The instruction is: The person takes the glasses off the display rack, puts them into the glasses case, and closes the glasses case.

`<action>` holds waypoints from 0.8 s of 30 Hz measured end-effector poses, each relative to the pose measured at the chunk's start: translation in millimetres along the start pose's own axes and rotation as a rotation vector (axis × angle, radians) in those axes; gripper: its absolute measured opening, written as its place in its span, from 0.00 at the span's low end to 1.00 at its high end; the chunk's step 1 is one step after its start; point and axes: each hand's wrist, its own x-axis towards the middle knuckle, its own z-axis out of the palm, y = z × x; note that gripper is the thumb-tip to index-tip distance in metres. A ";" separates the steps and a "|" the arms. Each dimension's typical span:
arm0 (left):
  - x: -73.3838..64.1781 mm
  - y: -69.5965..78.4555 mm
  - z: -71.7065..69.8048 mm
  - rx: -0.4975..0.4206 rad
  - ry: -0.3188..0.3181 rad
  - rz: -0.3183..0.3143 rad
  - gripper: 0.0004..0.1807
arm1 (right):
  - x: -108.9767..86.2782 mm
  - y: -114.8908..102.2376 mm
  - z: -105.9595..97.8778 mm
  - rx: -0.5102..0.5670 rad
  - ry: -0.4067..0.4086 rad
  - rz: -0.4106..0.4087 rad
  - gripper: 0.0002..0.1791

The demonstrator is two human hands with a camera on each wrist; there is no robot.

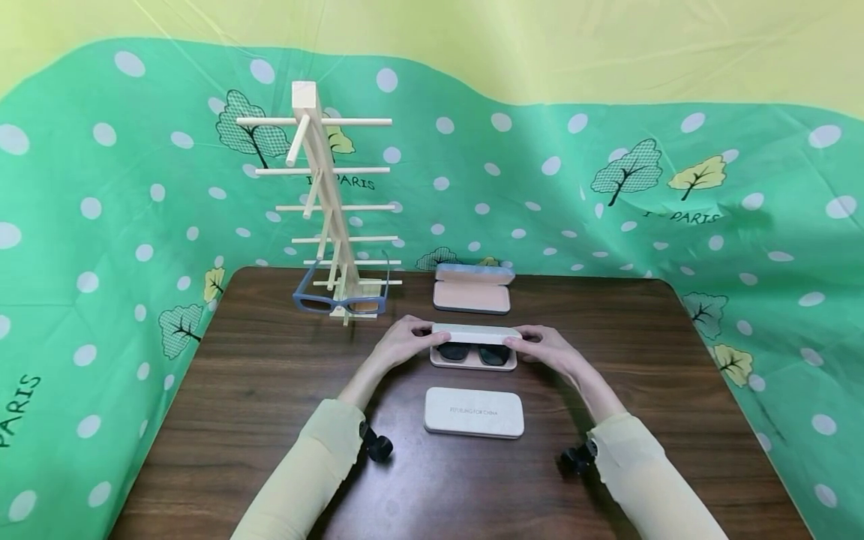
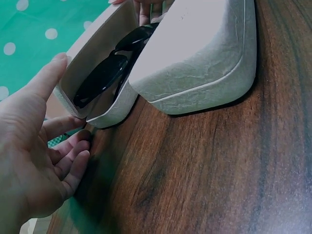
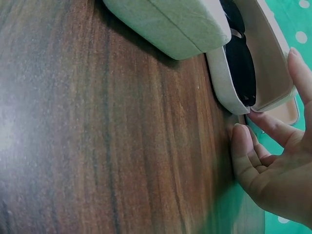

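Note:
A pale glasses case (image 1: 475, 333) stands partly open in the middle of the table, lid raised over its pink-lined base. Dark sunglasses (image 1: 494, 355) lie inside. My left hand (image 1: 403, 342) grips the lid's left end, thumb on its front edge and forefinger low by the hinge side. At the opposite end, my right hand (image 1: 548, 349) holds the lid the same way, its thumb (image 3: 298, 68) along the edge. In the left wrist view, both dark lenses (image 2: 101, 74) show under the lid. Nearer to me lies a closed white glasses case (image 1: 474, 412) with small lettering.
Behind the held case sits another open case (image 1: 471, 297) with a pink lining. To the left rises a wooden eyewear rack (image 1: 322, 176) with several pegs, and blue-framed glasses (image 1: 316, 303) hang low on it. A green dotted cloth (image 1: 540, 180) stands behind the wooden table (image 1: 270, 390).

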 end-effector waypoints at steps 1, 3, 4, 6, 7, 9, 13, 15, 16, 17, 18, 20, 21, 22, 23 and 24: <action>-0.2 0.3 -0.2 0.002 0.000 0.003 0.43 | -0.2 0.3 0.0 -0.002 0.003 -0.003 0.44; -0.9 0.4 -0.3 0.007 0.002 0.008 0.42 | -0.4 0.9 0.3 -0.006 0.010 -0.007 0.44; -1.1 0.3 -0.2 0.009 0.004 0.010 0.42 | -0.4 1.3 0.5 -0.012 0.016 -0.008 0.44; -1.4 0.3 0.0 0.012 0.007 0.014 0.42 | -0.3 2.3 0.7 -0.024 0.025 -0.011 0.44; -1.7 0.6 0.1 0.012 0.009 0.015 0.42 | -0.3 2.9 0.7 -0.035 0.029 -0.014 0.44; -2.1 0.6 0.5 0.013 0.012 0.015 0.42 | -0.1 3.9 0.4 -0.049 0.040 -0.017 0.43; -2.2 -0.1 1.3 0.015 0.018 0.009 0.42 | 0.1 5.2 -0.3 -0.064 0.052 -0.030 0.43; -2.3 -0.4 1.5 0.015 0.020 0.007 0.43 | 0.1 5.9 -0.6 -0.068 0.052 -0.039 0.44; -2.3 -0.7 1.5 0.014 0.020 0.007 0.43 | 0.0 6.0 -0.7 -0.071 0.052 -0.042 0.44; -2.5 -0.6 1.4 0.013 0.021 0.005 0.43 | -0.3 6.1 -0.8 -0.074 0.051 -0.044 0.44; -2.6 -0.8 1.4 0.010 0.020 0.004 0.44 | -0.2 6.2 -0.8 -0.074 0.052 -0.047 0.44; -3.0 -0.6 1.1 0.006 0.017 0.001 0.44 | -0.2 6.4 -0.6 -0.082 0.052 -0.051 0.44; -3.2 -0.6 1.0 0.005 0.015 -0.001 0.44 | -0.5 6.2 -0.5 -0.085 0.051 -0.052 0.44; -3.4 -0.5 0.8 0.004 0.014 -0.003 0.44 | -0.3 6.1 -0.3 -0.083 0.054 -0.049 0.43; -3.6 -0.5 0.8 0.002 0.012 -0.003 0.44 | -0.2 6.1 -0.1 -0.085 0.055 -0.048 0.43; -3.7 -0.7 0.8 0.001 0.010 -0.004 0.44 | 0.2 6.3 0.0 -0.085 0.057 -0.046 0.43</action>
